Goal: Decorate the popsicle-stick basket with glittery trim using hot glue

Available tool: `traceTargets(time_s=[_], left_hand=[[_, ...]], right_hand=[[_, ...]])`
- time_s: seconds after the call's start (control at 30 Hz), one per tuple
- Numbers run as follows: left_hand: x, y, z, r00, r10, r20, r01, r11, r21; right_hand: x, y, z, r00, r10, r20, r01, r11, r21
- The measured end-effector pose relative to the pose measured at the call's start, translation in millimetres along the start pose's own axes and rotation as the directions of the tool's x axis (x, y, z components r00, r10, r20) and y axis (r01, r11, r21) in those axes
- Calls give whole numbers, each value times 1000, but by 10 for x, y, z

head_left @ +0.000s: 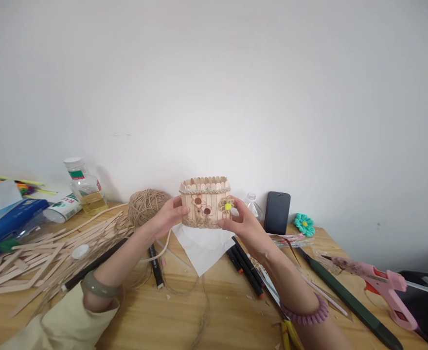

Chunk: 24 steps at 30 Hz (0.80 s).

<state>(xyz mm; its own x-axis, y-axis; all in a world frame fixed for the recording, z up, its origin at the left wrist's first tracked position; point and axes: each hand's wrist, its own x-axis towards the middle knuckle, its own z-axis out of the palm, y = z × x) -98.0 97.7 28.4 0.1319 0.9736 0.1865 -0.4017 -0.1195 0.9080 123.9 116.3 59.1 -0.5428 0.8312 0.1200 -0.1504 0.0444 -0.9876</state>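
Pinching a stick box (213, 201) at opposite ends, the left hand (170, 214) and right hand (242, 221) hold it above the table (163, 321) near white paper (199, 250). Its sides, rope trim (205, 191) and flowers (227, 206) look done; what remains cannot be told. Beyond are a twine ball (146, 205) and a phone (277, 213).

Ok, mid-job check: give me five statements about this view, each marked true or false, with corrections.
1. The left hand and right hand both hold the pale, oval wooden-stick container. True.
2. The pink plastic glue gun is in the right hand. False: the glue gun is off to the right, apart from both hands.
3. The round ball of brown twine is left of the container. True.
4. The black rectangular phone lies face down. False: the phone stands upright, screen showing.
5. The purple coiled band is on the left arm. False: the band is on the right arm.
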Motion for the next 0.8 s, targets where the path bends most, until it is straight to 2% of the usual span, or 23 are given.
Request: traceTargets(time_s=[0.23, 0.4, 0.57, 0.8], left_hand=[[-8, -3, 17, 1000, -15, 4, 15, 999, -43], [1, 2, 25, 999, -30, 29, 35, 983, -182], [-2, -45, 30, 996, -79, 39, 87, 941, -328], [-28, -120, 14, 995, -103, 17, 102, 912, -398]], right_hand=[[-11, -22, -19, 1000, 12, 23, -12, 1000, -11], [-27, -36, 12, 996, -59, 70, 61, 998, -26], [-92, -44, 143, 985, -142, 96, 151, 984, -91], [-160, -25, 251, 971, -181, 156, 204, 967, -154]])
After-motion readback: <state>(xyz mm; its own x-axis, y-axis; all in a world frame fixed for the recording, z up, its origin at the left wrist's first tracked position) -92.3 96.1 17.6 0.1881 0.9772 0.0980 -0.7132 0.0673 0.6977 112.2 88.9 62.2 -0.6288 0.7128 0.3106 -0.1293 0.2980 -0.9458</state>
